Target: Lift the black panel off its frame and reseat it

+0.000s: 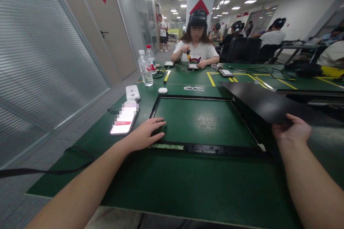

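Left hand: centre of the frame, the left hand (146, 134) is open, fingers loosely apart, resting at the left side of the black frame (215, 149).
Right hand: at the right, the right hand (294, 132) grips the near edge of a dark sheet (264, 102), thumb on top.
Black strap: lower left, a black strap (45, 171) runs in from the frame's edge.
Phone: left of centre, a phone (123, 123) lies with its screen lit, a white block (132, 92) just beyond it.
Bottles: upper middle-left, a white-capped bottle (146, 72) stands before a red-capped bottle (151, 59).
White case: a small rounded case (162, 90) lies above the frame's upper left corner.
Black frame: middle, flat on the green table (172, 186), a green strip (169, 147) along its lower bar.
Co-worker: upper centre, a person (198, 50) holds a yellow-and-black tool (188, 55) over a small device (192, 67).
Dark sheet: right of centre, tilted, raised above the table.
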### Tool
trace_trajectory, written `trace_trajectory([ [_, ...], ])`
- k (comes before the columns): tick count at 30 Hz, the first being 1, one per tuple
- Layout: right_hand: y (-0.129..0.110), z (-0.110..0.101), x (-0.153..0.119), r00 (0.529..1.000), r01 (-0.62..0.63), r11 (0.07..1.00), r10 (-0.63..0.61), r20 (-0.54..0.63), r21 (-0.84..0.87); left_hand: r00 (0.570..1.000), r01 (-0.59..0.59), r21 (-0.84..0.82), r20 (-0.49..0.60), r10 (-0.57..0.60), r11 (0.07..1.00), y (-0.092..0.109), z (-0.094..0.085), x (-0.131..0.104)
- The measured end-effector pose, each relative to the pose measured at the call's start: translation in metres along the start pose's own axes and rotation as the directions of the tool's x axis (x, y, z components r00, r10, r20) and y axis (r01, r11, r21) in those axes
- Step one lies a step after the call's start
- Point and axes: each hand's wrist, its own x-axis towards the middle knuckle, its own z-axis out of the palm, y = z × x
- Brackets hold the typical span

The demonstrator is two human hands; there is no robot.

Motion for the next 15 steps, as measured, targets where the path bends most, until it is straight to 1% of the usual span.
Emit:
trace_trajectory([
  [2,-0.003,0.002,-0.01,0.999,0.002,1.0,-0.004,0.053,0.027,0.999,0.003,-0.035,-0.043,-0.004,0.999,0.001,-0.001,0.001],
  [5,-0.006,0.004,-0.024,0.981,-0.005,1.0,0.001,0.195,0.016,0.991,0.006,-0.115,-0.133,-0.021,0.993,0.001,-0.002,0.001],
  [7,-0.009,0.004,-0.03,0.971,0.005,1.0,0.0,0.239,-0.023,0.979,0.03,-0.225,-0.189,-0.074,0.974,0.001,-0.002,0.002],
  [9,-0.011,0.004,-0.032,0.966,0.003,0.999,0.007,0.259,-0.038,0.963,0.072,-0.399,-0.212,-0.168,0.914,0.0,-0.001,0.003],
  [11,-0.012,0.004,-0.032,0.965,-0.01,0.999,0.018,0.262,-0.033,0.943,0.095,-0.606,-0.2,-0.267,0.79,-0.001,0.0,0.006],
  [13,-0.012,0.002,-0.029,0.963,-0.022,0.998,0.035,0.266,-0.053,0.926,0.077,-0.783,-0.174,-0.336,0.618,-0.001,0.0,0.008],
  [15,-0.011,-0.001,-0.027,0.959,-0.017,0.994,0.047,0.279,-0.109,0.92,0.033,-0.901,-0.141,-0.365,0.432,0.001,-0.002,0.01],
])
